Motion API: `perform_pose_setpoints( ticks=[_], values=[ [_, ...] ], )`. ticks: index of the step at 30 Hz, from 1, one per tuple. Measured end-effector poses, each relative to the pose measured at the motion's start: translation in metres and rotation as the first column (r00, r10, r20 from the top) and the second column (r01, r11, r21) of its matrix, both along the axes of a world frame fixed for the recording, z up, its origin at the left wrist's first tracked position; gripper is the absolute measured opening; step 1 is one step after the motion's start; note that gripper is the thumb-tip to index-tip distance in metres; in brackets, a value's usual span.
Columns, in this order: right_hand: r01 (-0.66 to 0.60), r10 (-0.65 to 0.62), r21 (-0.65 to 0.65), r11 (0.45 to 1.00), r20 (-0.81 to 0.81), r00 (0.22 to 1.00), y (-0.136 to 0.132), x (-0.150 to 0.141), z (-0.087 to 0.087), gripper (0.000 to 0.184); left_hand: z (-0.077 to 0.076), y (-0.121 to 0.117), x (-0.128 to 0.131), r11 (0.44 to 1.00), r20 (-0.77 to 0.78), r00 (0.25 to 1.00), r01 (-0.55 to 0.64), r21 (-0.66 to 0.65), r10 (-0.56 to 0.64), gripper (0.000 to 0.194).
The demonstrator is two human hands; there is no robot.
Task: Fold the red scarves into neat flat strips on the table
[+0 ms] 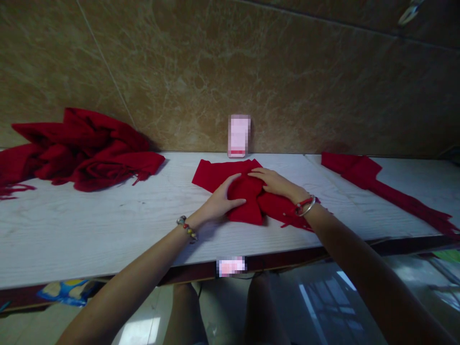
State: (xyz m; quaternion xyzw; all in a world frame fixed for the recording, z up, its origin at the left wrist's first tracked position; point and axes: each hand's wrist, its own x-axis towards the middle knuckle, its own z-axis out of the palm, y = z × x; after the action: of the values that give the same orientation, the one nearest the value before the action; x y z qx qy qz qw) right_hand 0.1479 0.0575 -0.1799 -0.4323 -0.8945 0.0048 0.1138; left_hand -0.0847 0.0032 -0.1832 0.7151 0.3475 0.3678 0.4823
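A red fringed scarf [247, 211] lies bunched and partly folded on the white wood-grain table in front of me. My left hand [219, 200] rests on its left side, thumb and a finger spread apart across the cloth. On the upper right part lies my right hand [280, 184], fingers stretched out over the fabric, wrist above the tail with the fringe. Neither hand shows a clear grip; the cloth's folds partly hide what is under the fingers.
A heap of red scarves [89, 148] sits at the left. Another folded red scarf [359, 172] lies at the right, its tail reaching the front edge. A phone-like object [239, 136], blurred out, leans on the brown marbled wall [201, 72]. The white table [108, 230] is narrow.
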Motion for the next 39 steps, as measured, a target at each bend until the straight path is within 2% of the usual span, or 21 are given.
perform_pose_setpoints(
  ticks=[1, 3, 4, 5, 6, 8, 10, 13, 14, 16, 19, 21, 23, 25, 28, 32, 35, 37, 39],
  values=[
    [-0.033, 0.032, 0.029, 0.999, 0.021, 0.999, 0.0, 0.001, -0.001, 0.058, -0.001, -0.001, 0.002, 0.991, 0.11, 0.994, 0.034, -0.132, -0.019, 0.072],
    [-0.082, 0.077, 0.086, 0.993, 0.057, 0.995, 0.0, 0.004, -0.002, 0.049, -0.004, -0.004, 0.005, 0.929, 0.233, 0.972, 0.117, -0.352, -0.034, 0.069],
    [-0.097, 0.09, 0.102, 0.99, 0.074, 0.993, 0.0, 0.007, -0.003, 0.044, -0.006, -0.007, 0.007, 0.907, 0.232, 0.972, 0.132, -0.399, -0.04, 0.067],
    [-0.1, 0.09, 0.114, 0.988, 0.083, 0.992, 0.0, 0.01, -0.003, 0.04, -0.006, -0.009, 0.008, 0.911, 0.196, 0.98, 0.121, -0.393, -0.045, 0.066],
    [-0.088, 0.078, 0.127, 0.988, 0.085, 0.993, 0.0, 0.014, -0.002, 0.036, -0.006, -0.012, 0.008, 0.936, 0.135, 0.99, 0.093, -0.339, -0.05, 0.066],
    [-0.029, 0.02, 0.159, 0.987, 0.058, 0.998, 0.001, 0.023, 0.001, 0.031, -0.005, -0.017, 0.007, 0.992, -0.033, 0.998, 0.04, -0.119, -0.044, 0.071],
    [0.044, -0.046, 0.179, 0.983, 0.004, 0.999, 0.001, 0.032, 0.006, 0.028, -0.002, -0.021, 0.004, 0.991, -0.214, 0.977, 0.01, 0.132, 0.019, 0.078],
    [0.064, -0.062, 0.059, 0.996, -0.039, 0.997, -0.001, 0.044, 0.014, 0.027, 0.0, -0.028, 0.002, 0.909, -0.399, 0.895, -0.017, 0.417, 0.2, 0.076],
    [0.055, -0.056, -0.011, 0.998, -0.046, 0.997, -0.002, 0.047, 0.016, 0.029, 0.0, -0.03, 0.002, 0.874, -0.436, 0.871, 0.016, 0.486, 0.226, 0.074],
    [0.074, -0.085, -0.122, 0.99, -0.086, 0.993, -0.003, 0.047, 0.019, 0.033, -0.002, -0.035, 0.005, 0.813, -0.527, 0.832, 0.181, 0.554, 0.175, 0.073],
    [0.225, -0.261, -0.181, 0.958, -0.214, 0.941, 0.0, 0.038, 0.017, 0.038, -0.004, -0.039, 0.011, 0.77, -0.709, 0.705, 0.447, 0.456, 0.011, 0.074],
    [0.352, -0.408, -0.231, 0.907, -0.282, 0.868, 0.008, 0.028, 0.012, 0.043, -0.004, -0.037, 0.012, 0.775, -0.784, 0.62, 0.51, 0.374, -0.029, 0.069],
    [0.422, -0.52, -0.326, 0.846, -0.327, 0.789, 0.02, 0.018, 0.006, 0.044, -0.001, -0.03, 0.01, 0.779, -0.818, 0.574, 0.533, 0.33, -0.046, 0.063],
    [0.368, -0.56, -0.468, 0.804, -0.386, 0.733, 0.034, 0.01, 0.001, 0.036, 0.003, -0.019, 0.004, 0.778, -0.823, 0.562, 0.551, 0.303, -0.078, 0.062],
    [0.183, -0.588, -0.645, 0.742, -0.494, 0.641, 0.047, 0.005, -0.002, 0.019, 0.01, -0.002, -0.011, 0.788, -0.794, 0.592, 0.55, 0.276, -0.136, 0.062],
    [0.071, -0.633, -0.704, 0.707, -0.585, 0.506, 0.036, 0.013, 0.0, 0.01, 0.018, 0.01, -0.031, 0.803, -0.746, 0.638, 0.539, 0.256, -0.19, 0.057],
    [0.0, -0.599, -0.699, 0.715, -0.614, 0.514, 0.013, 0.032, 0.001, 0.018, 0.026, 0.01, -0.041, 0.811, -0.708, 0.67, 0.531, 0.244, -0.225, 0.041],
    [-0.004, -0.552, -0.676, 0.737, -0.604, 0.575, 0.0, 0.048, 0.001, 0.029, 0.031, 0.008, -0.044, 0.822, -0.675, 0.685, 0.531, 0.205, -0.275, 0.036],
    [0.074, -0.512, -0.623, 0.779, -0.565, 0.647, -0.006, 0.062, 0.0, 0.043, 0.035, 0.007, -0.045, 0.825, -0.642, 0.691, 0.542, 0.157, -0.332, 0.033]
  ],
)
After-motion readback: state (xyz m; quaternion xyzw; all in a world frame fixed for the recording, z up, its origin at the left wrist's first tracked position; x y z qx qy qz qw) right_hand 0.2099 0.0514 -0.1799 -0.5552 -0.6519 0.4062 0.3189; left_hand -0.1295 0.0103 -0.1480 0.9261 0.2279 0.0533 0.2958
